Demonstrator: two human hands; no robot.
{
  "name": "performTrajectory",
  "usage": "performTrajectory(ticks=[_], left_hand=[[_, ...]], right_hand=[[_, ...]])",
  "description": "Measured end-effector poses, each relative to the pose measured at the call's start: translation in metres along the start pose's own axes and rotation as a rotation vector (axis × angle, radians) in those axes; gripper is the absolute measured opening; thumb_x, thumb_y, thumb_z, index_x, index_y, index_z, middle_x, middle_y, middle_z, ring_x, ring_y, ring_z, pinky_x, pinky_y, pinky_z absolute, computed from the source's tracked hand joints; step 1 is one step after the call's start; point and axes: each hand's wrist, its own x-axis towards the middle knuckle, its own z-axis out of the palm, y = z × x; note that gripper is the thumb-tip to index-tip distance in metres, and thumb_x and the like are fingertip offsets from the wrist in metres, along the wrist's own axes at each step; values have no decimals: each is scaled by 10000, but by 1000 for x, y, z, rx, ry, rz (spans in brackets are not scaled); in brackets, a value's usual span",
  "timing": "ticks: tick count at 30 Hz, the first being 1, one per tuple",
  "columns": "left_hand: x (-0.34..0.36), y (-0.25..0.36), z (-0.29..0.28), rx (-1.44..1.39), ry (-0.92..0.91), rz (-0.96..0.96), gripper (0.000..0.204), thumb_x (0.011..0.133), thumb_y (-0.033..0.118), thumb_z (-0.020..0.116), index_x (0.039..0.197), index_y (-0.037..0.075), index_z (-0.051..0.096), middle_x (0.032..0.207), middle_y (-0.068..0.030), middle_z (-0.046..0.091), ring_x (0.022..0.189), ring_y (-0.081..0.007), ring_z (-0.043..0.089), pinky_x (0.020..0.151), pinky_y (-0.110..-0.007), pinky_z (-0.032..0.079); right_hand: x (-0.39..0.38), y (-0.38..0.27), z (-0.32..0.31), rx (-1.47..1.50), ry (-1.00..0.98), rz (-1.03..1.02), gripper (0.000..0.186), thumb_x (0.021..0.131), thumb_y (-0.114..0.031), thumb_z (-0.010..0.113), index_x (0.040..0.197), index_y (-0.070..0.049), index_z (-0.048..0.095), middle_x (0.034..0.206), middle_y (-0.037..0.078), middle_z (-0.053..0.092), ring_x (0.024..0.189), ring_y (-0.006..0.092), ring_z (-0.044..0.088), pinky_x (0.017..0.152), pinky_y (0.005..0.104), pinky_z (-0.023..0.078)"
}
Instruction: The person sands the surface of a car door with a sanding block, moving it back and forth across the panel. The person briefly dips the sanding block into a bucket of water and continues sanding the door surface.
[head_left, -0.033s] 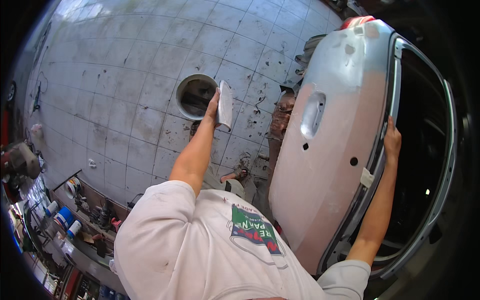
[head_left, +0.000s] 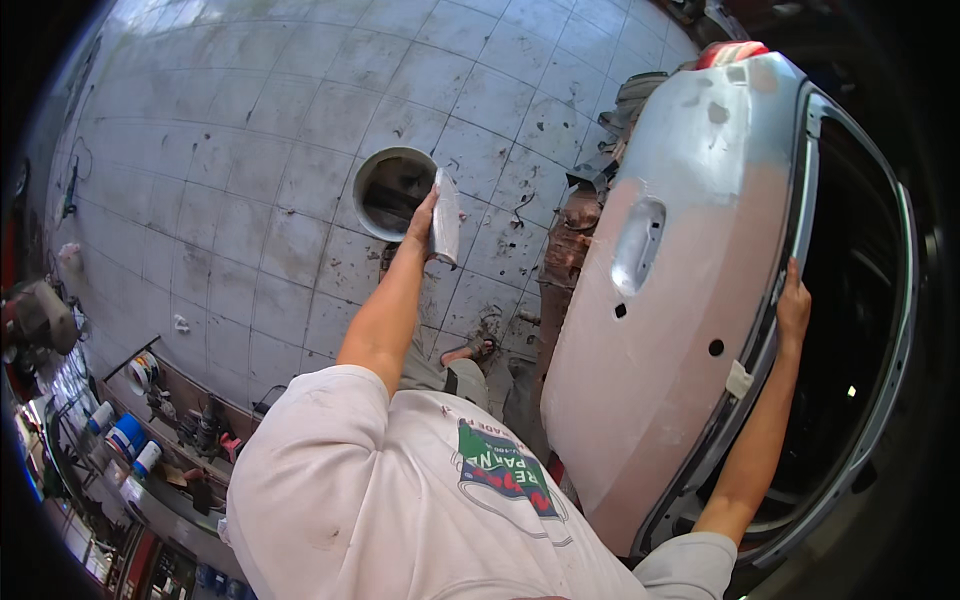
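My left hand (head_left: 421, 217), closed with its arm stretched forward, grips a flat whitish-grey board (head_left: 446, 222) by its left side. It looks like a thin plate, and its exact kind is unclear. Just beyond that hand a round pale bucket (head_left: 360, 205) with a dark inside stands on the floor. My right hand (head_left: 793, 308) is closed over the window edge of a car door (head_left: 660, 400). The door carries pinkish-beige and silver-grey patches, a recessed handle area (head_left: 638, 250) and round holes. A small pale piece of tape (head_left: 739, 379) sticks near its window edge.
Grey floor tiles (head_left: 250, 170) with dirt specks spread ahead and left. A red tail lamp (head_left: 731, 54) marks the car's far end. At the lower left, cans and tools crowd a low bench (head_left: 190, 440). An empty window frame (head_left: 905, 300) curves along the right.
The door and my right hand on it sit slightly lower and farther right in the picture. The board in my left hand has shifted a little down and turned slightly.
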Motion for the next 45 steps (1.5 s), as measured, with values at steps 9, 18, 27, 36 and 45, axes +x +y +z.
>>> performTrajectory(ticks=[9,18,27,36,45], left_hand=[[207,9,-207,1154,749,-58,1033,813,745,637,1575,84,410,1375,-336,583,1319,-464,547,1132,-488,404],[329,-93,-279,1760,844,54,1066,898,540,674,1572,-94,146,1456,-400,392,1284,-503,523,1070,-559,447],[337,-59,-420,1575,699,249,509,866,390,736,1173,-15,702,1156,-190,721,1068,-361,693,955,-477,539],[182,57,-253,-241,-333,-111,792,949,404,498,1568,-51,306,1544,-285,447,1223,-400,629,1004,-529,551],[-46,-8,241,279,-505,-56,768,891,265,752,1529,-20,434,1325,-195,635,1060,-235,690,930,-364,573]], right_hand=[[-23,16,-44,502,101,480,728,1076,-583,421,1609,-90,363,1631,73,410,1476,257,404,1227,392,280],[-35,-47,-43,448,382,654,854,1041,-682,365,1643,-90,242,1701,83,262,1549,295,262,1266,464,209],[-11,-26,-10,530,410,698,814,1054,-653,373,1644,-109,241,1696,81,272,1539,293,283,1264,460,224],[-37,-17,-21,251,111,287,642,1054,-537,546,1379,11,624,1346,76,659,1247,162,577,1087,314,412],[-44,-51,-10,246,-34,85,638,877,-643,753,1013,-26,669,805,-3,603,774,80,568,719,277,488]])
